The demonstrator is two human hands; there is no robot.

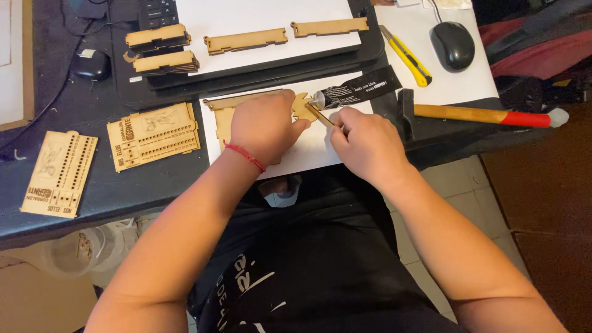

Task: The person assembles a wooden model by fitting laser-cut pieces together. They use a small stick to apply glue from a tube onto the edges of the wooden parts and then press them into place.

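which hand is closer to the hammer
Right. The right hand holds a thin stick just left of the hammer head; the left hand presses the wooden piece farther left, beyond the glue tube.

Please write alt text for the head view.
Left hand presses a wooden panel on white paper; right hand holds a thin stick at its edge, by a black tube. A hammer lies nearby.
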